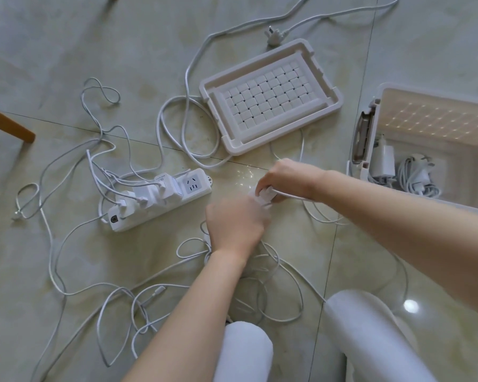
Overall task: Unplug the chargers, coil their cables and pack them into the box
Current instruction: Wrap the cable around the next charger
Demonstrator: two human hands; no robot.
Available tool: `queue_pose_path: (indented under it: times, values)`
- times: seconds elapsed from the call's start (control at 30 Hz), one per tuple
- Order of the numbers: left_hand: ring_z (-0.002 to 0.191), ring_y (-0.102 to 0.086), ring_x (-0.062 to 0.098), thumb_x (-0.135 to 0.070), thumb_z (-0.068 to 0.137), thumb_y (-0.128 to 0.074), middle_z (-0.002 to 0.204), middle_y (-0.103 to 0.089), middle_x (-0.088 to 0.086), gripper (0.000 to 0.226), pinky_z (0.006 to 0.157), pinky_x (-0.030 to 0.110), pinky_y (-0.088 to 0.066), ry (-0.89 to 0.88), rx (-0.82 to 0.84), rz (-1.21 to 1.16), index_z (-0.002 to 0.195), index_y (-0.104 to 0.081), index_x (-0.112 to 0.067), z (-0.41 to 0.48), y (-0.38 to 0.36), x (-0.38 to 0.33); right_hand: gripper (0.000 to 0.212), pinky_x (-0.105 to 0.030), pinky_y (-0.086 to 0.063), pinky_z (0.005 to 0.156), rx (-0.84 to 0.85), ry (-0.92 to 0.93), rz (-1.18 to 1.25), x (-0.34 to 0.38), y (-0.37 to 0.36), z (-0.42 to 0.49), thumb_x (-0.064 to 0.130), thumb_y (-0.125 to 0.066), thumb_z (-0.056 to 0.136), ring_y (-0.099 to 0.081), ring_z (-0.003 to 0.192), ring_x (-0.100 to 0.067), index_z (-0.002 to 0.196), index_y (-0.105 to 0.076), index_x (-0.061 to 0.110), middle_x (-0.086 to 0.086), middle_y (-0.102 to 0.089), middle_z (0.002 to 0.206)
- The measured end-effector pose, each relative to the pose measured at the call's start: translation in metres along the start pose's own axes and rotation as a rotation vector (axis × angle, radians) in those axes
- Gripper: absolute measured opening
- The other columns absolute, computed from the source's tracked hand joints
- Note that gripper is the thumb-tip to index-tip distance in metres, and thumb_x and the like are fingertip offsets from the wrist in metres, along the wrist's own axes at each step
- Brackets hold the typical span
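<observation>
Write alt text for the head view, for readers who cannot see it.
The right hand grips a small white charger over a tiled floor, the blurred left hand beside it. Nearby: a white power strip, tangled white cables, a white plastic box.

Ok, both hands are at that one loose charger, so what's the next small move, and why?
Probably start a loop: keep the right hand gripping the charger and let the left hand draw in its cable, which trails uncoiled across the floor. The box already holds coiled chargers; more wait in the power strip.
</observation>
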State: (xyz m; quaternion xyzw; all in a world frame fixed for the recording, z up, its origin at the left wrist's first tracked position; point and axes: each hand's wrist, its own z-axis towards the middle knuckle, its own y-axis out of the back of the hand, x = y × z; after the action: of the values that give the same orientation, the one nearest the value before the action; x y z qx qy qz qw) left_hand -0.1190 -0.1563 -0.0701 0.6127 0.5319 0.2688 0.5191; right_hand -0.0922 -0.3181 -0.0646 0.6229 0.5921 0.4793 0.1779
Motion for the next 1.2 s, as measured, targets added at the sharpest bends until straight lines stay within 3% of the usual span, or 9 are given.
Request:
queue_pose_path:
  times: [0.17, 0.3, 0.5, 0.67, 0.77, 0.83, 0.97, 1.1, 1.2]
  values:
    - [0.109, -0.053, 0.018, -0.048, 0.082, -0.057, 0.112, -0.067, -0.002, 0.037, 0.1, 0.033, -0.025, 0.002, 0.021, 0.021, 0.114, -0.061, -0.03, -0.001, 0.003, -0.003, 0.034, -0.015, -0.027, 0.063, -0.063, 0.002, 0.035, -0.003, 0.008, -0.008, 0.007, -0.063, 0.079, -0.048, 0.075, -0.018, 0.109, -0.068, 0.021, -0.005, -0.069, 0.098]
    - [0.11, -0.053, 0.018, -0.048, 0.083, -0.056, 0.113, -0.067, -0.002, 0.037, 0.1, 0.034, -0.024, 0.006, 0.04, 0.047, 0.115, -0.06, -0.03, -0.002, 0.003, -0.005, 0.032, -0.027, -0.044, 0.078, -0.106, 0.014, 0.057, -0.005, 0.007, -0.01, 0.011, -0.063, 0.081, -0.061, 0.093, -0.027, 0.112, -0.066, 0.02, -0.005, -0.069, 0.103]
    - [0.108, -0.054, 0.022, -0.04, 0.086, -0.049, 0.108, -0.067, 0.001, 0.033, 0.101, 0.037, -0.022, 0.011, 0.083, 0.082, 0.113, -0.059, -0.025, -0.003, 0.009, -0.011, 0.034, -0.032, -0.041, 0.082, -0.139, -0.002, 0.085, -0.001, 0.023, -0.026, 0.017, -0.059, 0.088, -0.059, 0.1, -0.031, 0.121, -0.056, 0.017, -0.007, -0.065, 0.113]
    - [0.117, -0.043, 0.025, -0.032, 0.086, -0.048, 0.102, -0.062, 0.006, 0.021, 0.111, 0.054, -0.012, -0.009, 0.27, 0.163, 0.096, -0.058, -0.016, 0.005, 0.023, -0.021, 0.031, -0.034, -0.04, 0.075, -0.396, -0.109, -0.127, 0.012, 0.038, -0.047, 0.023, -0.044, 0.093, -0.063, 0.092, -0.03, 0.123, -0.049, 0.019, -0.003, -0.068, 0.105]
    - [0.124, -0.04, 0.024, -0.022, 0.088, -0.05, 0.117, -0.059, 0.008, 0.027, 0.11, 0.041, -0.025, 0.064, 0.383, -0.228, 0.112, -0.062, -0.017, 0.006, 0.046, -0.031, 0.033, -0.033, -0.044, 0.072, -0.473, -0.151, -0.234, 0.016, 0.042, -0.061, 0.024, -0.048, 0.092, -0.065, 0.085, -0.028, 0.124, -0.044, 0.023, 0.001, -0.07, 0.102]
    - [0.104, -0.053, 0.022, -0.015, 0.093, -0.045, 0.108, -0.062, 0.005, 0.028, 0.083, 0.027, -0.042, 0.216, 0.315, -0.706, 0.114, -0.063, -0.015, 0.001, 0.069, -0.04, 0.035, -0.032, -0.044, 0.069, -0.486, -0.163, -0.246, 0.02, 0.048, -0.072, 0.024, -0.051, 0.092, -0.065, 0.084, -0.026, 0.126, -0.042, 0.024, 0.002, -0.069, 0.104]
    - [0.073, -0.056, 0.021, -0.046, 0.1, -0.026, 0.087, -0.066, 0.007, 0.054, 0.064, 0.028, -0.041, 0.513, 0.563, -1.379, 0.093, -0.064, -0.008, -0.004, 0.112, -0.057, 0.044, -0.029, -0.045, 0.075, -0.475, -0.145, -0.216, 0.042, 0.064, -0.101, 0.019, -0.048, 0.093, -0.063, 0.097, -0.023, 0.135, -0.034, 0.022, 0.002, -0.062, 0.118]
    - [0.047, -0.054, 0.01, -0.044, 0.099, -0.037, 0.059, -0.057, 0.0, 0.04, 0.042, 0.016, -0.041, 0.441, 0.594, -1.537, 0.082, -0.058, -0.015, -0.016, 0.143, -0.074, 0.055, -0.033, -0.043, 0.099, -0.341, -0.037, -0.247, 0.061, 0.071, -0.122, 0.005, -0.036, 0.091, -0.045, 0.128, -0.025, 0.144, -0.022, 0.004, -0.012, -0.027, 0.15]
    - [0.045, -0.054, 0.008, -0.036, 0.1, -0.039, 0.056, -0.058, -0.003, 0.032, 0.044, 0.017, -0.043, 0.408, 0.476, -1.592, 0.086, -0.058, -0.016, -0.028, 0.16, -0.084, 0.058, -0.032, -0.037, 0.103, -0.467, -0.081, 0.415, 0.08, 0.085, -0.14, -0.004, -0.037, 0.091, -0.047, 0.124, -0.029, 0.144, -0.017, 0.003, -0.016, -0.042, 0.139]
